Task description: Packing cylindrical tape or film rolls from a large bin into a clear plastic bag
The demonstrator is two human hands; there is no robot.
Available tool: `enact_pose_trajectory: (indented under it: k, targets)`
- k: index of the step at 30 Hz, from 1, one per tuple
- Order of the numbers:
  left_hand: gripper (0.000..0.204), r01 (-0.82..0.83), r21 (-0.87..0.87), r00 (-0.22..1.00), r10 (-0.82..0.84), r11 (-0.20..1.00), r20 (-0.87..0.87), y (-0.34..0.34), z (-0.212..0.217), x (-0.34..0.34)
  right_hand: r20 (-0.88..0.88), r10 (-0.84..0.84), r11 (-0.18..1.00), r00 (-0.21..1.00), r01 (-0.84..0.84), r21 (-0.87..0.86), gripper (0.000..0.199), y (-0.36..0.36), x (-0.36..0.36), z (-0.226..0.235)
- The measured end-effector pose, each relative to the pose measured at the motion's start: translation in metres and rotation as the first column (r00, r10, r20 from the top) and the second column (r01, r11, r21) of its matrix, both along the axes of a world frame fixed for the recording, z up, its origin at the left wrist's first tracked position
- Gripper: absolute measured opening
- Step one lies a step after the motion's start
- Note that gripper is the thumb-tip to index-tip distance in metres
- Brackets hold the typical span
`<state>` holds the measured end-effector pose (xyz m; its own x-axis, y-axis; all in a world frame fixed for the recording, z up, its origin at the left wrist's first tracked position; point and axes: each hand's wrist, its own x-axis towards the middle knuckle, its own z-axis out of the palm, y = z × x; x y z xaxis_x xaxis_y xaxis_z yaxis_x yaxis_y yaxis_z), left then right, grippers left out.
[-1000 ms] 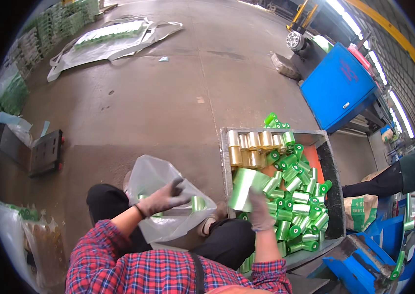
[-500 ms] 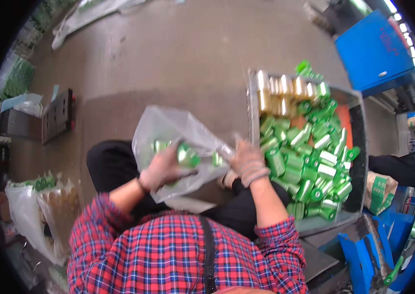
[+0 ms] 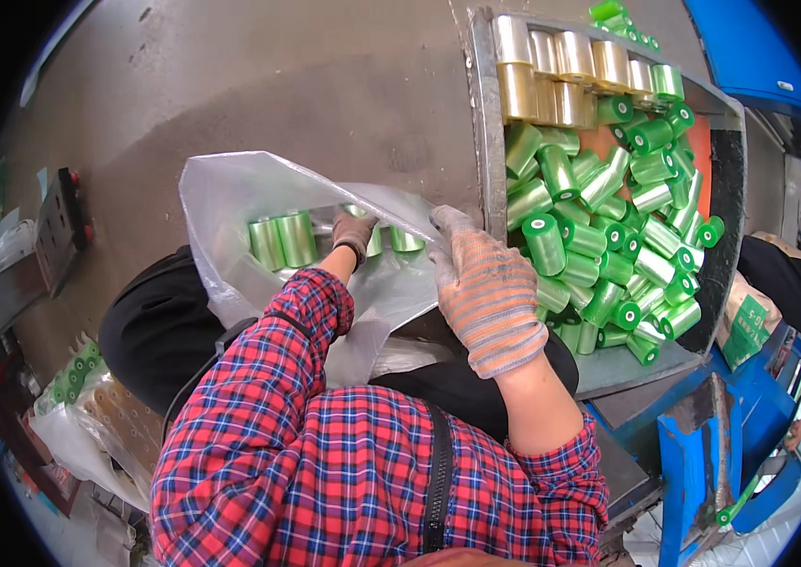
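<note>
"Translucent plastic bag (image 3: 381, 293): where does it sit against the hands?"

"In front of the body, mouth spread. The right hand (image 3: 490, 293), in an orange-and-grey striped glove, has its fingers clamped on the bag's right edge."

"And the left hand (image 3: 353, 231)?"

"Gloved too, inside the bag, with shiny green cylindrical rolls (image 3: 297, 238) on both sides. Its fingertips are hidden, so I can't tell whether they grip one."

"Nearby?"

"Beside the right hand, a grey open-topped bin (image 3: 487, 123) holds heaped green cylinders (image 3: 544, 246), with gold-coloured cylinders (image 3: 574, 57) stacked along its far side."
</note>
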<state>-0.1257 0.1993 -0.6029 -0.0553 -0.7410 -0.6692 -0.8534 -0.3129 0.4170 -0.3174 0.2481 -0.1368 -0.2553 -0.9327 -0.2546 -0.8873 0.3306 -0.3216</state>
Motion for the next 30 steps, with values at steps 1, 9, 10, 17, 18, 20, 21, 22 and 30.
enact_pose_trajectory:
  k: [1, 9, 10, 17, 18, 20, 21, 22, 30]
  targets:
    - [0.076, 0.284, 0.068, 0.954, -0.275, 0.956, -0.119, 0.021, 0.016, -0.049, -0.045, -0.037, 0.999, 0.998, 0.037, 0.003, 0.017, 0.011, -0.016, -0.005]
    - [0.056, 0.497, 0.036, 0.865, -0.492, 0.867, -0.095, -0.013, 0.032, -0.037, 0.214, -0.006, 0.943, 0.977, -0.066, 0.327, 0.036, -0.023, -0.003, 0.017]
    - [0.056, 0.529, 0.012, 0.848, -0.528, 0.849, -0.045, -0.022, 0.041, -0.027, 0.196, 0.089, 0.986, 0.977, -0.114, 0.123, 0.037, -0.016, -0.012, 0.013]
    - [0.043, 0.894, 0.040, 0.441, -0.892, 0.446, 0.103, 0.000, 0.307, -0.047, 0.388, -0.540, 0.799, 0.746, 0.600, -0.043, 0.105, 0.112, -0.192, -0.124]
    - [0.041, 0.927, -0.023, 0.374, -0.915, 0.375, 0.152, 0.001, 0.323, -0.035, 0.272, -0.577, 0.810, 0.770, 0.582, 0.071, 0.110, 0.126, -0.191, -0.160]
    - [0.038, 0.963, 0.046, 0.247, -0.940, 0.265, 0.236, -0.002, 0.358, 0.004, -0.097, -0.601, 0.784, 0.793, 0.609, 0.120, 0.089, 0.114, -0.160, -0.182]
    - [0.037, 0.962, 0.141, 0.194, -0.947, 0.236, 0.257, -0.008, 0.371, 0.016, -0.166, -0.637, 0.733, 0.753, 0.658, 0.171, 0.081, 0.102, -0.145, -0.168]
    - [0.037, 0.959, 0.135, 0.200, -0.933, 0.249, 0.298, -0.009, 0.384, 0.023, -0.185, -0.625, 0.724, 0.759, 0.652, 0.227, 0.082, 0.099, -0.148, -0.159]
    - [0.035, 0.545, -0.206, 0.707, -0.577, 0.813, -0.409, -0.036, 0.467, 0.049, 0.137, -0.142, 0.672, 0.980, 0.198, -0.713, 0.078, 0.058, -0.107, -0.005]
